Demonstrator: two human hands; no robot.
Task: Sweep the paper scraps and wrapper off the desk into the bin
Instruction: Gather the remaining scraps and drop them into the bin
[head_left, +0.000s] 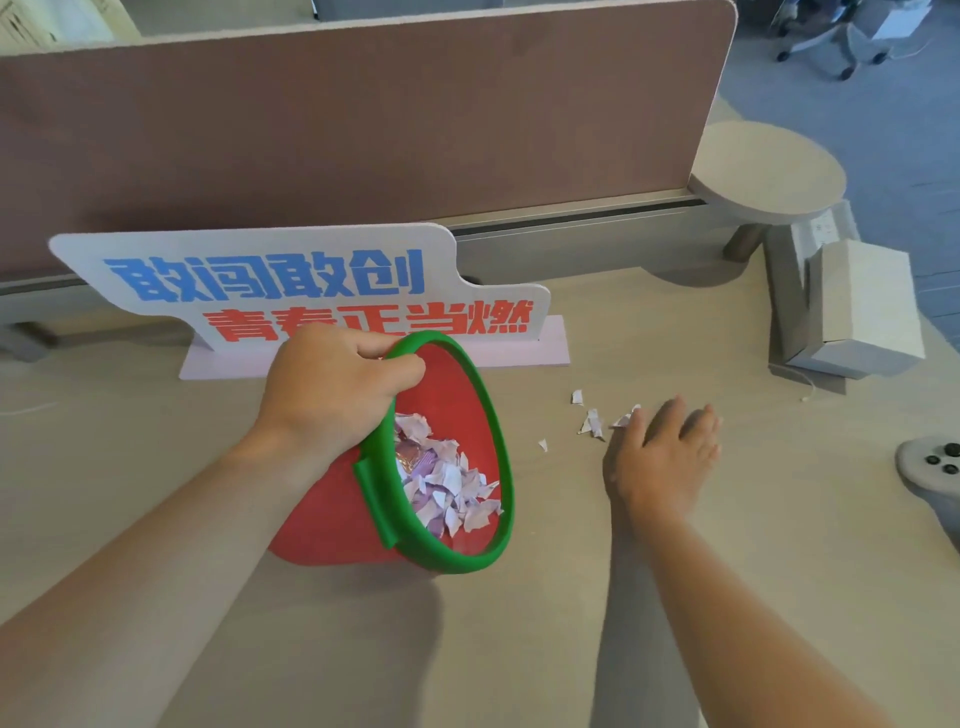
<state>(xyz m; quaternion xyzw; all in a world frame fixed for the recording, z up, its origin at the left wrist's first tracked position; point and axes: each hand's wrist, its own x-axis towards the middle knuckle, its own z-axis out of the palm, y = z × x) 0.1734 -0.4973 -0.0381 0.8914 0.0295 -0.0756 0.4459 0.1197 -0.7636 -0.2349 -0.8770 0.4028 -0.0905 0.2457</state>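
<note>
A red bin (457, 395) with a green rim lies tilted on the desk, its mouth facing right. Inside it sits a heap of white and lilac paper scraps (452, 483) with a shiny wrapper (407, 460) among them. My left hand (332, 384) grips the bin's upper rim. Several small paper scraps (592, 422) lie on the desk to the right of the bin. My right hand (662, 457) rests flat on the desk with fingers spread, its fingertips touching the rightmost scrap.
A white sign (291, 286) with blue and red characters stands right behind the bin, in front of a brown partition (363, 130). A cardboard box (862, 306) sits at the back right, a grey controller (930, 467) at the right edge.
</note>
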